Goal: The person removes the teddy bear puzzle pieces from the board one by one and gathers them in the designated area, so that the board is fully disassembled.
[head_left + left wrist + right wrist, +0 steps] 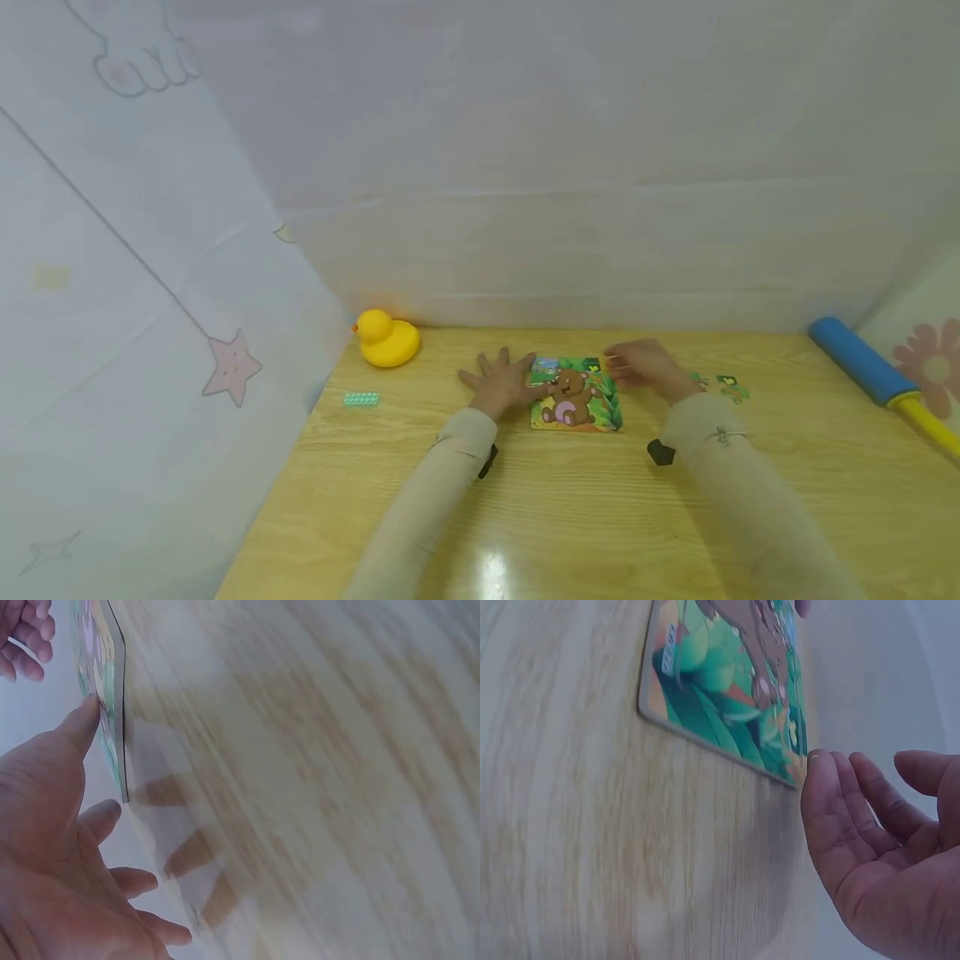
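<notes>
A flat square picture board (572, 396) with a brown bear among green leaves lies on the wooden table between the hands. My left hand (504, 387) is at its left side, fingers spread wide, the thumb over the printed face. In the left wrist view the thumb tip of the left hand (67, 802) overlaps the picture near the board's edge. Just off the upper right corner is my right hand (643, 365), slightly blurred, with nothing in its fingers. The right wrist view shows the right hand (885, 847) with loosely bent fingers, fingertips close to the board (727, 690).
Small printed jigsaw pieces (729, 387) lie right of the right hand, partly hidden by it. A yellow toy duck (388, 339) and a mint-green dotted strip (361, 399) are at the left. A blue foam tube with yellow handle (862, 358) lies at the right, by the wall.
</notes>
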Available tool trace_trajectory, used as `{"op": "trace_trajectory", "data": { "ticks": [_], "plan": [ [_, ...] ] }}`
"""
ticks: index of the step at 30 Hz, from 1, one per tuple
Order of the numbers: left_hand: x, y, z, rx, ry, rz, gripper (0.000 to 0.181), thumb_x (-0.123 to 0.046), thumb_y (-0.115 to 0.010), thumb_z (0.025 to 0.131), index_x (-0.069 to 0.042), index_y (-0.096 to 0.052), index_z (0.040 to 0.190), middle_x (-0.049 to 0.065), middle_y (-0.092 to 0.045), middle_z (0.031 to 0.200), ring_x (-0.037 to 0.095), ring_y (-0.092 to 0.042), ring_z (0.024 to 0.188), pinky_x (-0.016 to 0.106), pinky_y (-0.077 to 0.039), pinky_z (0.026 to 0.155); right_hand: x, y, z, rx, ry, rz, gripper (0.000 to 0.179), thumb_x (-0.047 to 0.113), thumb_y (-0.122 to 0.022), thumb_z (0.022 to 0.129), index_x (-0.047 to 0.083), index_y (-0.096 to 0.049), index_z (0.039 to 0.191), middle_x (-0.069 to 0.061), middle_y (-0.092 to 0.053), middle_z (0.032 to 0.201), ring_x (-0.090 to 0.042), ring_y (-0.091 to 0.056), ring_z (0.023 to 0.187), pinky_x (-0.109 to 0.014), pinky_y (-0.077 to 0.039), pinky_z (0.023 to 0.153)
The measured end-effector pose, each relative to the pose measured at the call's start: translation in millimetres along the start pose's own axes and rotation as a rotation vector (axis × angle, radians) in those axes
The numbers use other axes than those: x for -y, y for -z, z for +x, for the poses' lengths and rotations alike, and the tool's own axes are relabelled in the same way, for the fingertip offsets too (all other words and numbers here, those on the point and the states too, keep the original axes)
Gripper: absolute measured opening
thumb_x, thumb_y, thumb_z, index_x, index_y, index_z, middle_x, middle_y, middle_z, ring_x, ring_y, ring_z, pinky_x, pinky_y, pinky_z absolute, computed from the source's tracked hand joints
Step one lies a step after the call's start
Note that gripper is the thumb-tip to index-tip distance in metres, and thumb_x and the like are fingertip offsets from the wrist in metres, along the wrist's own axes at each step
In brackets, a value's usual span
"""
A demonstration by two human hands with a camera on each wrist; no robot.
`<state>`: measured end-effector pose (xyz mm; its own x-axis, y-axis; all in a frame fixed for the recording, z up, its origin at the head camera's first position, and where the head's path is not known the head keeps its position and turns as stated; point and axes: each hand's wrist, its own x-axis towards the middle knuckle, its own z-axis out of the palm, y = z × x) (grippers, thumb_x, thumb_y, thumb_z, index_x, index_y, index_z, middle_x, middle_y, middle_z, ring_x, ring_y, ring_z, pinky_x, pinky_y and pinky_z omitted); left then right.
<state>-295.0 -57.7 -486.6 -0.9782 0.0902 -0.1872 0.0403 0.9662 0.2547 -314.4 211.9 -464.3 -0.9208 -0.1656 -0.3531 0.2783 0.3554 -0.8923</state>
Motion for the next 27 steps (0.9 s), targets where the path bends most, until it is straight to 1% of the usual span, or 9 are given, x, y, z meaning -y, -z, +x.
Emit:
{"op": "trace_trajectory", "data": {
  "ticks": [3, 5, 10, 13, 15, 22, 24, 27],
  "plan": [
    [1.7, 1.0, -0.4, 0.004, -0.011, 0.001, 0.081, -0.076, -0.061, 0.084, -0.046, -0.035, 0.155, 0.01, -0.022, 0.17, 0.054, -0.01, 0.154, 0.084, -0.007, 0.11, 2, -10, 3.1, 0.004, 0.016, -0.03, 0.052, 0.03, -0.048, 0.107, -0.007, -0.051, 0.144, -0.028, -0.061, 0.135, -0.014, -0.072, 0.094, -0.032, -0.062, 0.085],
    [2.6, 2.4, -0.3, 0.011, -0.017, 0.009, 0.081, -0.075, -0.062, 0.085, -0.046, -0.035, 0.156, 0.01, -0.021, 0.17, 0.053, -0.01, 0.154, 0.083, -0.007, 0.112, 4, -18, 5.7, 0.0, 0.027, -0.044, 0.05, 0.027, -0.048, 0.107, -0.008, -0.051, 0.143, -0.027, -0.063, 0.13, -0.014, -0.071, 0.09, -0.031, -0.062, 0.083],
    [4.4, 4.8, 0.3, 0.034, -0.015, 0.029, 0.079, -0.074, -0.06, 0.087, -0.046, -0.034, 0.156, 0.011, -0.021, 0.17, 0.052, -0.009, 0.155, 0.081, -0.005, 0.114, 10, -41, 12.4, 0.001, 0.065, -0.097, 0.046, 0.019, -0.051, 0.105, -0.012, -0.053, 0.139, -0.026, -0.07, 0.112, -0.012, -0.07, 0.077, -0.031, -0.063, 0.077],
    [4.7, 4.5, 0.3, 0.043, -0.012, 0.011, 0.079, -0.073, -0.061, 0.087, -0.045, -0.034, 0.156, 0.012, -0.02, 0.17, 0.053, -0.008, 0.154, 0.081, -0.006, 0.114, 13, -52, 14.7, -0.01, 0.078, -0.135, 0.041, 0.014, -0.052, 0.103, -0.012, -0.058, 0.134, -0.023, -0.073, 0.101, -0.013, -0.07, 0.071, -0.031, -0.063, 0.072],
    [4.7, 4.0, 0.5, 0.045, -0.011, -0.004, 0.079, -0.072, -0.062, 0.087, -0.045, -0.034, 0.156, 0.013, -0.02, 0.17, 0.054, -0.008, 0.154, 0.082, -0.007, 0.113, 14, -59, 14.9, -0.019, 0.086, -0.168, 0.038, 0.012, -0.053, 0.101, -0.011, -0.062, 0.13, -0.022, -0.074, 0.097, -0.014, -0.071, 0.071, -0.031, -0.063, 0.071],
    [3.3, 3.2, -1.7, 0.05, 0.01, -0.011, 0.08, -0.075, -0.059, 0.087, -0.048, -0.032, 0.156, 0.011, -0.017, 0.171, 0.054, -0.007, 0.154, 0.083, -0.012, 0.111, 12, -73, 18.1, -0.03, 0.121, -0.263, 0.029, 0.012, -0.058, 0.099, -0.006, -0.072, 0.117, -0.018, -0.076, 0.094, -0.015, -0.072, 0.07, -0.028, -0.062, 0.066],
    [2.6, 3.8, -2.2, 0.055, 0.009, -0.009, 0.079, -0.076, -0.058, 0.087, -0.048, -0.032, 0.156, 0.011, -0.017, 0.171, 0.054, -0.007, 0.154, 0.083, -0.012, 0.11, 11, -76, 18.9, -0.044, 0.136, -0.294, 0.027, 0.013, -0.06, 0.099, -0.004, -0.074, 0.113, -0.017, -0.077, 0.091, -0.013, -0.071, 0.067, -0.027, -0.061, 0.064],
    [1.9, 4.2, -1.9, 0.054, 0.007, -0.005, 0.078, -0.076, -0.057, 0.087, -0.049, -0.032, 0.156, 0.011, -0.017, 0.171, 0.053, -0.007, 0.154, 0.083, -0.012, 0.111, 13, -79, 17.4, -0.072, 0.157, -0.357, 0.025, 0.016, -0.062, 0.099, -0.002, -0.077, 0.109, -0.015, -0.077, 0.095, -0.014, -0.07, 0.07, -0.027, -0.06, 0.065]
  ]
}}
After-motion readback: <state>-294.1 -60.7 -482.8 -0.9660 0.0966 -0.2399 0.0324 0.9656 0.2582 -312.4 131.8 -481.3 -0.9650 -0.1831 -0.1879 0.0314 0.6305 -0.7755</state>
